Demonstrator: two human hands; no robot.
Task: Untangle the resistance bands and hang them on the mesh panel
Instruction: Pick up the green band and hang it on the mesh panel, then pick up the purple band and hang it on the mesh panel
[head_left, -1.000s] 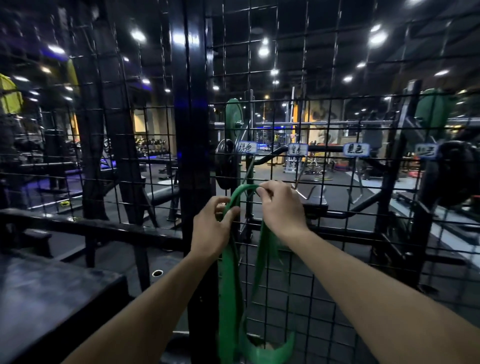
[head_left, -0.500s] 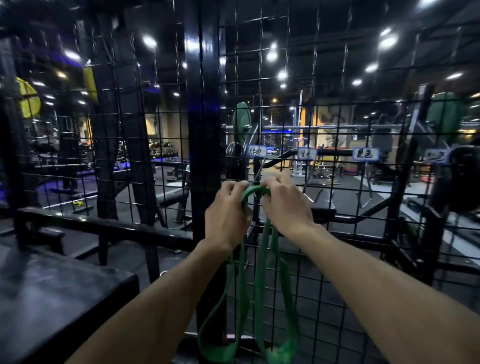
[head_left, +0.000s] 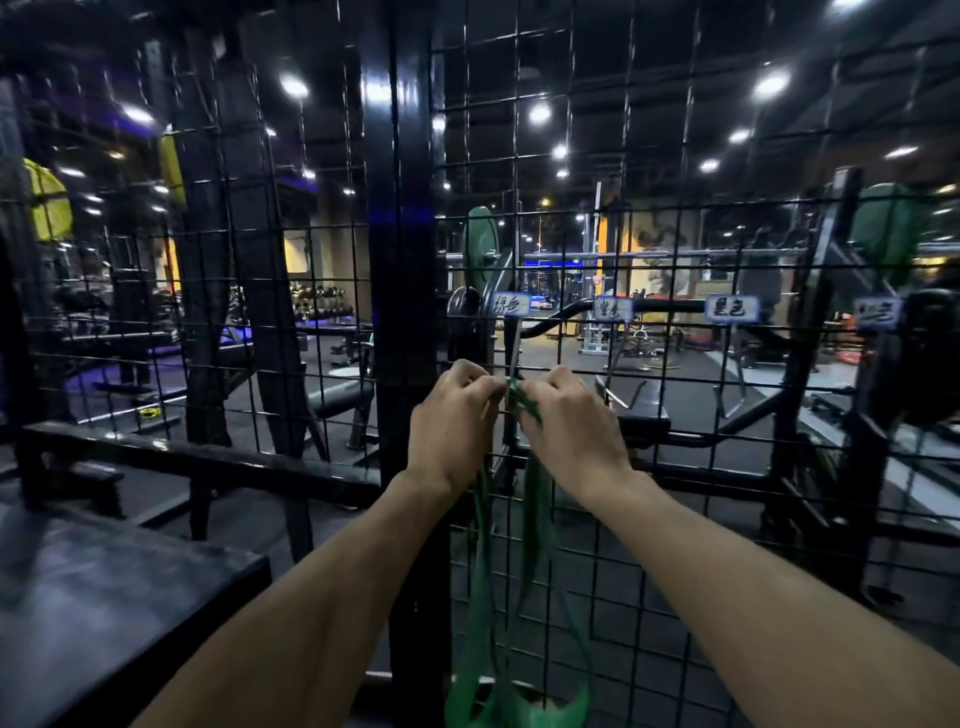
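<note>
A green resistance band (head_left: 530, 525) hangs in long loops down the front of the black mesh panel (head_left: 670, 244). My left hand (head_left: 453, 422) and my right hand (head_left: 569, 423) pinch its top together, knuckle to knuckle, right against the wire. Just above them a thin metal hook (head_left: 514, 343) hangs below the leftmost white label (head_left: 511, 304). The band's top fold is mostly hidden between my fingers. Its lower loops (head_left: 514, 701) reach the bottom of the view.
A thick black steel post (head_left: 397, 260) stands just left of my hands. Three more white labels (head_left: 732, 307) sit along the same wire to the right. A dark flat platform (head_left: 104, 597) lies at lower left. Gym racks and benches show behind the mesh.
Both hands have risen along the mesh and drawn close together, gathering the band's top into a tight pinch under the leftmost label. The loops hang straighter.
</note>
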